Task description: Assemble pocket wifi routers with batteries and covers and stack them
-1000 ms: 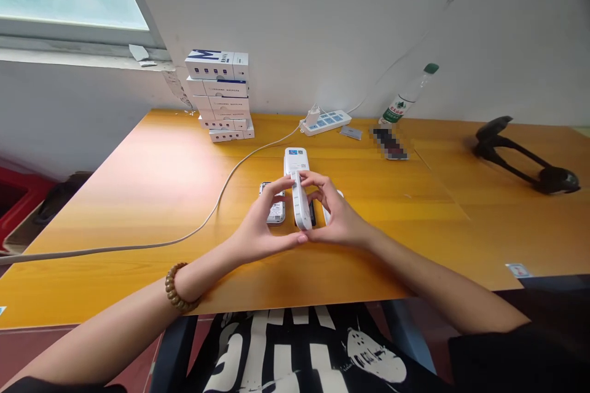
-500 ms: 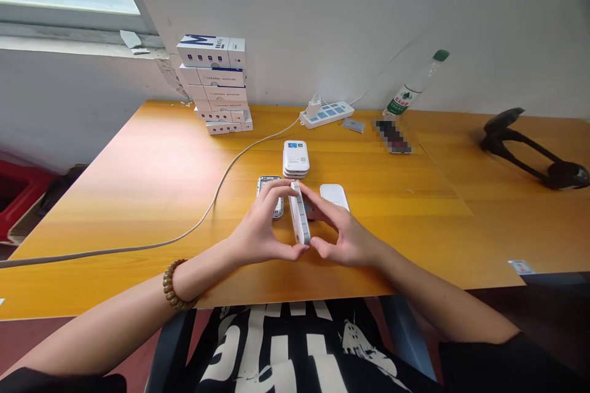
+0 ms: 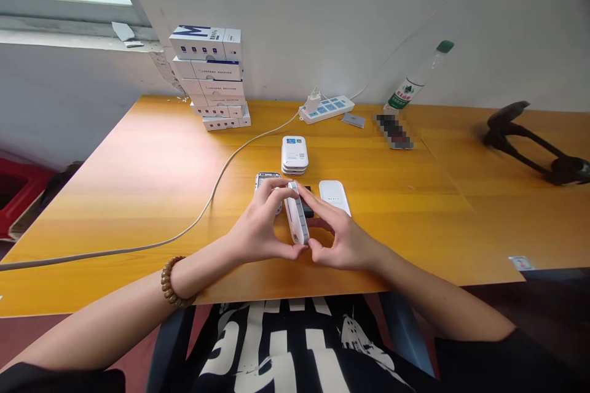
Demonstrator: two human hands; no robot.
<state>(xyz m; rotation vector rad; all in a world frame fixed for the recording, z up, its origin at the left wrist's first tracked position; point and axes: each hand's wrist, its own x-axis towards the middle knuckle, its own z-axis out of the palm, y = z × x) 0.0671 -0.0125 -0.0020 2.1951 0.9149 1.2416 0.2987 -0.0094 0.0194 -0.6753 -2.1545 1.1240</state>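
The person sits at an orange wooden table [image 3: 138, 196], and both hands hold one narrow white plastic device [image 3: 296, 214] above it, with the long side pointing away from the body. The left hand [image 3: 260, 221], with a wooden bead bracelet [image 3: 173, 282] on the wrist, is closed around the device from the one side. The right hand [image 3: 343, 239] is half closed, and its fingertips [image 3: 304, 191] press on the other side, so the two hands grip it together. Under the left fingers lies a small silver and white device [image 3: 266, 182], and a dark flat object [image 3: 306, 204] is just beside the right fingertips. Ahead of the hands is a stack of square white devices [image 3: 295, 155], and ahead of the right hand lies a flat white device [image 3: 334, 194]. Farther ahead of the left hand stand piled white boxes [image 3: 207, 77]
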